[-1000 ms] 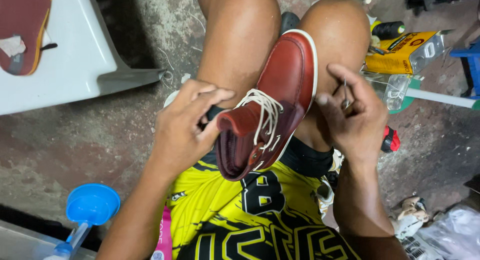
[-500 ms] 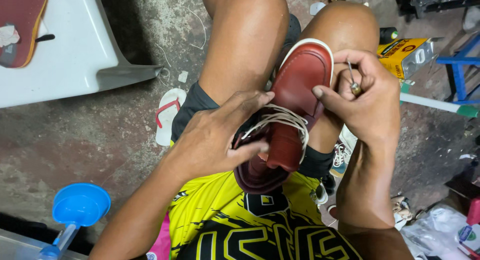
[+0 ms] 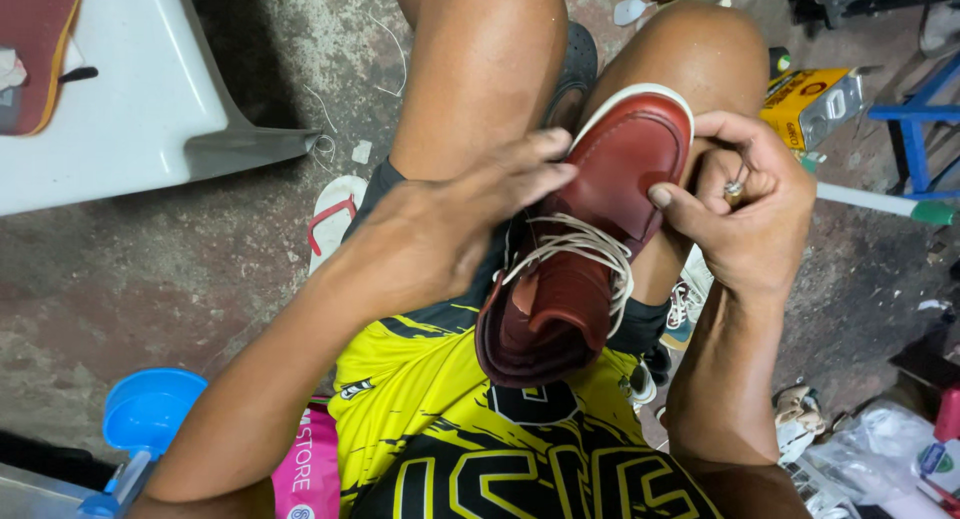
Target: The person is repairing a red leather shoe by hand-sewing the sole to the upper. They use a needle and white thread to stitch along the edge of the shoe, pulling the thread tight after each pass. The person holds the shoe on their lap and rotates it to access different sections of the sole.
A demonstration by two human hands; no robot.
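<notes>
Right hand [image 3: 745,214] is clenched on the toe end of a red-brown leather boot [image 3: 590,239], thumb pressed on the vamp just beyond the lacing, remaining fingers curled round the far side of the toe; a small metal item sits between those curled fingers, too small to identify. Left hand [image 3: 450,224] lies over the near side of the boot at the laced section, fingers extended across the upper and touching it; whether it actually grasps the boot or the white laces [image 3: 580,249] cannot be told, the palm side being hidden. Boot rests on the person's lap between the two bare thighs, toe pointing away from the body and tilted up against the right knee, open collar toward the yellow-and-black shirt [image 3: 450,439]. White sole edge visible around the toe. Laces are threaded loosely across the tongue. Surroundings: concrete floor [image 3: 150,269]; white plastic chair [image 3: 130,119] at upper left; a flip-flop sandal [image 3: 335,214] on the floor just beside the left thigh; blue funnel [image 3: 145,414] at lower left; yellow tin can [image 3: 810,104] at upper right, near the right knee.
</notes>
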